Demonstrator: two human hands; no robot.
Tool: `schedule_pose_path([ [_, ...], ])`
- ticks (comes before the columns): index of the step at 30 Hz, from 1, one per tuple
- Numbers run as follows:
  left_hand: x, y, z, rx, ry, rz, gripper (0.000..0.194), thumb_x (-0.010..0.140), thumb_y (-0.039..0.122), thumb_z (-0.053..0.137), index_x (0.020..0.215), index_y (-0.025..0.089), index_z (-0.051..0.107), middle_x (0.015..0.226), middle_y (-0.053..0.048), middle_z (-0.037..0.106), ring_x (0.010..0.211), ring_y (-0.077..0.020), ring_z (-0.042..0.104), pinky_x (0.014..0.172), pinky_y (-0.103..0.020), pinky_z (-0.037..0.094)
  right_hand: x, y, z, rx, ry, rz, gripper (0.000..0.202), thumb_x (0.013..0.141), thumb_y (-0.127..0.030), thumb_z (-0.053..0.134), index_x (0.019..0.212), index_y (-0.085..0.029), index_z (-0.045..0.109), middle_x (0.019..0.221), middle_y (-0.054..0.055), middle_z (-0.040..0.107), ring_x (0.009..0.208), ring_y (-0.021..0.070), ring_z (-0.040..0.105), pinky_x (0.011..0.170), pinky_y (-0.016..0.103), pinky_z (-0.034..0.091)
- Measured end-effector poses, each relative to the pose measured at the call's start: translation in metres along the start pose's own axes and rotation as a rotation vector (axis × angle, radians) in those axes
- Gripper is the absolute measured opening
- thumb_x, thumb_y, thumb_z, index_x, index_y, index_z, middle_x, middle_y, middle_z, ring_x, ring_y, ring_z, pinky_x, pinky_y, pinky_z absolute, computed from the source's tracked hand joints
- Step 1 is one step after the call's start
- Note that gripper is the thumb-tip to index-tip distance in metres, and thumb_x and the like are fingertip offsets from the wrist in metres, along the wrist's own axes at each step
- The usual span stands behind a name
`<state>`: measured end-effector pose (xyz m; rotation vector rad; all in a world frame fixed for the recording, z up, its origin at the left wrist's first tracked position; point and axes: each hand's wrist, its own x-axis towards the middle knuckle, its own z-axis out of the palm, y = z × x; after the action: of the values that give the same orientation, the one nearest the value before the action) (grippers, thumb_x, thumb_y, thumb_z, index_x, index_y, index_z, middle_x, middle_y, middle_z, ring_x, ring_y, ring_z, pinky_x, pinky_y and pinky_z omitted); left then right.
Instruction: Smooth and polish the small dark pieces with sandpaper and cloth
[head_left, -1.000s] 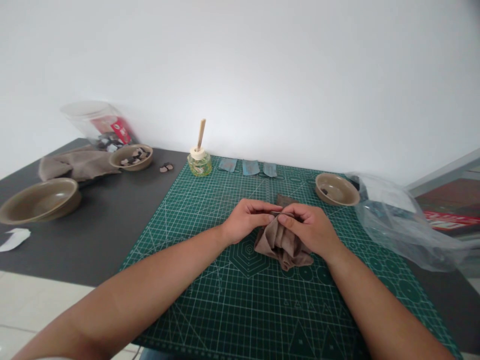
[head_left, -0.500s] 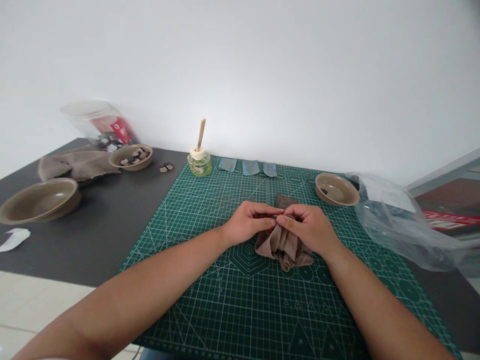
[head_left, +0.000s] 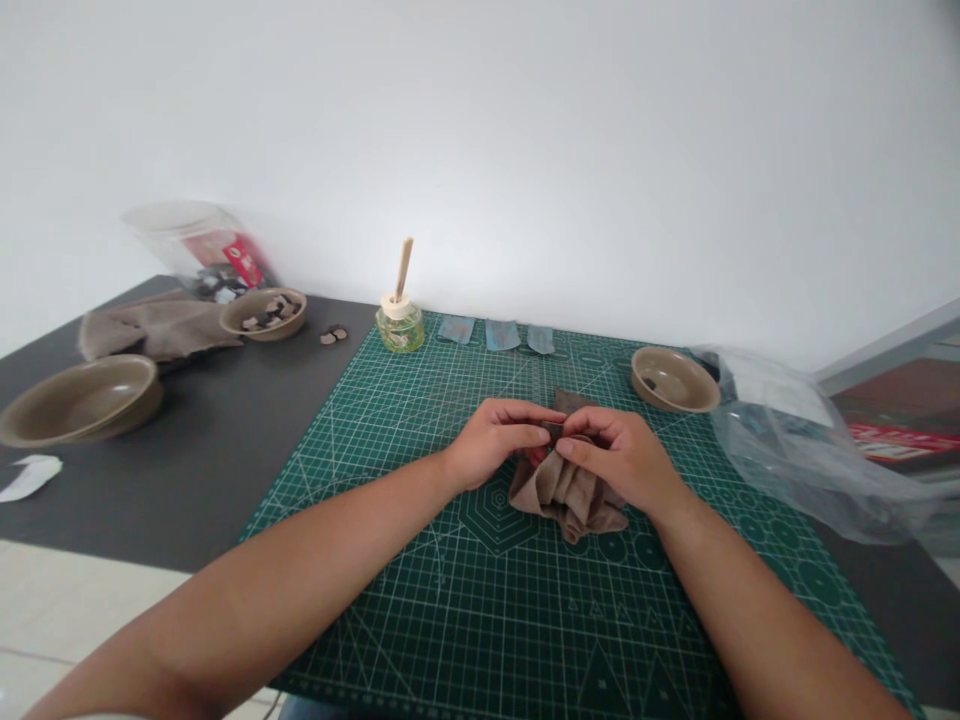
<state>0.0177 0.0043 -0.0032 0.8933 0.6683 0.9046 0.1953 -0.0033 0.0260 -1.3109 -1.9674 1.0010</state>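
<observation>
Cloth is bunched on green mat, between both hands. Vs ½ sec ago, fingertips are parted slightly & a small dark bit is bared, so the fold is prob. being adjusted. By L hand, nearly closed, dark bit is apparently pinched; by R hand, cloth is gripped, thumb to fingers. Red label, far L, & red print, far R, can't be read.

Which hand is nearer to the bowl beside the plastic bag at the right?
Right. The right hand is on the camera's side of the bowl, somewhat to its left; the left hand is farther left, at the brown cloth's left edge.
</observation>
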Motion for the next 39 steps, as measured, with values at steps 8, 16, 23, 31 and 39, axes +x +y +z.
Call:
schedule_pose_path([
  [8, 0.0018, 0.0018, 0.0013, -0.092, 0.001, -0.016, 0.025, 0.062, 0.016, 0.063, 0.084, 0.011, 0.073, 0.063, -0.005, 0.067, 0.051, -0.0111, 0.056, 0.058, -0.027, 0.045, -0.0011, -0.0001, 0.0004, 0.023, -0.046, -0.014, 0.009, 0.073, -0.025, 0.06, 0.073, -0.018, 0.064, 0.067, 0.002, 0.066, 0.061, 0.0157, 0.058, 0.056, 0.026, 0.043],
  [16, 0.0017, -0.0007, 0.0013, -0.053, 0.036, -0.015, 0.024, 0.061, 0.017, 0.068, 0.084, 0.013, 0.071, 0.072, -0.004, 0.067, 0.061, -0.0112, 0.058, 0.063, -0.026, 0.044, -0.003, 0.0005, -0.0004, 0.11, 0.147, 0.011, 0.016, 0.073, -0.033, 0.062, 0.074, -0.017, 0.063, 0.066, 0.003, 0.065, 0.058, 0.015, 0.057, 0.054, 0.026, 0.044],
  [23, 0.0038, -0.0033, 0.0, 0.03, 0.04, 0.05, 0.024, 0.058, 0.015, 0.069, 0.082, 0.013, 0.07, 0.074, -0.003, 0.067, 0.062, -0.0112, 0.057, 0.063, -0.026, 0.044, -0.0017, 0.0005, 0.0015, 0.07, 0.144, -0.003, 0.016, 0.072, -0.034, 0.063, 0.071, -0.017, 0.061, 0.062, 0.001, 0.063, 0.054, 0.0132, 0.055, 0.05, 0.024, 0.042],
  [31, 0.0028, -0.0022, 0.0009, 0.029, 0.034, 0.053, 0.023, 0.059, 0.015, 0.068, 0.082, 0.013, 0.068, 0.068, -0.001, 0.064, 0.054, -0.009, 0.055, 0.056, -0.024, 0.042, -0.0015, 0.0017, 0.0007, 0.097, 0.152, 0.015, 0.018, 0.072, -0.035, 0.063, 0.069, -0.017, 0.059, 0.06, 0.0, 0.06, 0.053, 0.0127, 0.053, 0.05, 0.024, 0.041],
  [39, 0.0016, 0.0002, 0.0012, -0.01, -0.001, 0.099, 0.021, 0.06, 0.019, 0.074, 0.078, 0.012, 0.065, 0.067, 0.0, 0.062, 0.058, -0.0084, 0.055, 0.057, -0.022, 0.043, -0.0011, 0.0018, 0.0003, 0.11, 0.131, 0.007, 0.019, 0.073, -0.035, 0.063, 0.07, -0.017, 0.058, 0.061, 0.0, 0.06, 0.054, 0.0127, 0.053, 0.05, 0.024, 0.041],
])
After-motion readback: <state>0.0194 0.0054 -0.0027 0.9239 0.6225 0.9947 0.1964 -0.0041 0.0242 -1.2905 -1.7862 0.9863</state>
